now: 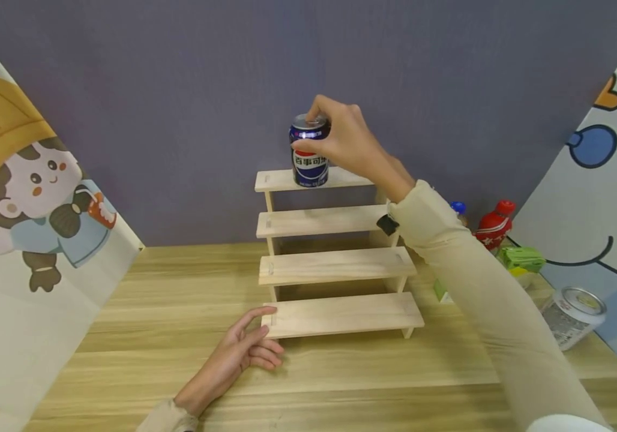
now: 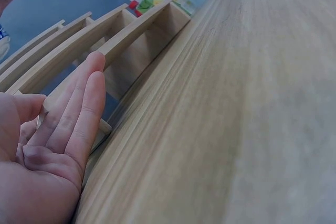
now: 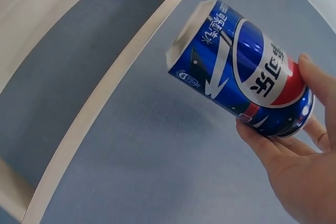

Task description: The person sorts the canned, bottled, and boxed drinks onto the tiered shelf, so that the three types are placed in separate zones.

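Observation:
My right hand (image 1: 349, 138) grips a blue Pepsi can (image 1: 310, 171) near its top, thumb on one side and fingers on the other. In the head view the can is upright and its base overlaps the top step of a pale wooden four-step display rack (image 1: 335, 266). The right wrist view shows the can (image 3: 247, 72) with its silver base toward the rack's edge (image 3: 100, 95). My left hand (image 1: 238, 351) touches the left end of the bottom step with thumb and index finger. Its other fingers (image 2: 79, 114) extend fairly straight in front of the rack.
Right of the rack stand a red-capped bottle (image 1: 494, 225), a blue-capped bottle (image 1: 458, 208), a green carton (image 1: 521, 259) and a silver can (image 1: 573, 315), partly behind my right sleeve. A grey wall (image 1: 195, 120) rises behind the rack, with printed side panels (image 1: 71, 270) beside the wooden table (image 1: 341, 390).

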Demonstrator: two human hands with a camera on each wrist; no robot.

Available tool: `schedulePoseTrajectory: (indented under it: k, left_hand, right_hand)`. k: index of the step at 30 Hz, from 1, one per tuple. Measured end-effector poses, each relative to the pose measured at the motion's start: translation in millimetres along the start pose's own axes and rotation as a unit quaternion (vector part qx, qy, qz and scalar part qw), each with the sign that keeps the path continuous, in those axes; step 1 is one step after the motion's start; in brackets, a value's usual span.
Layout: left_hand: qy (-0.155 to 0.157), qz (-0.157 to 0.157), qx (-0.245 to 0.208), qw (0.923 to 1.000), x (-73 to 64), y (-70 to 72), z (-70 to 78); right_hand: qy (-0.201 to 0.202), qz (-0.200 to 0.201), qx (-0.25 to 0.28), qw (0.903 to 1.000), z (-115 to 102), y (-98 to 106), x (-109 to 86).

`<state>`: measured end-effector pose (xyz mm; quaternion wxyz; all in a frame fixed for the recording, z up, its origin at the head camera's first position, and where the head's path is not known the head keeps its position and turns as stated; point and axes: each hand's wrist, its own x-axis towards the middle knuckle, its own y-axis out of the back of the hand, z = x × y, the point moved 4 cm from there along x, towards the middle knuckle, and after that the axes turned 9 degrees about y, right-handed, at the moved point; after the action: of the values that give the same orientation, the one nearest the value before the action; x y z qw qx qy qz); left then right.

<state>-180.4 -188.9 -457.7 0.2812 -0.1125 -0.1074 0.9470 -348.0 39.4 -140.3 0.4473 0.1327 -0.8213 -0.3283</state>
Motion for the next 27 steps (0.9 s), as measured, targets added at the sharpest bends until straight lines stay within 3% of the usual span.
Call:
schedulePoseTrajectory:
  k: [12,21,27]
  left_hand:
    - [-0.003,-0.003,-0.002,1.0000,-1.4,-0.9,0.6]
    - [-0.007,-0.007,0.002,0.9999,1.6,-3.5,0.5]
    - [-0.007,-0.008,0.005,0.9999,1.0,-3.2,1.9]
  right_hand:
    - [-0.041,-0.016,-0.007,0.9990,-1.5,-26.7,32.8]
    - [-0.048,-0.009,-0.030,0.9984,7.8,-32.9,39.1]
    - [-0.077,-0.006,-0.016,0.9969,14.7,-34.9,35.4]
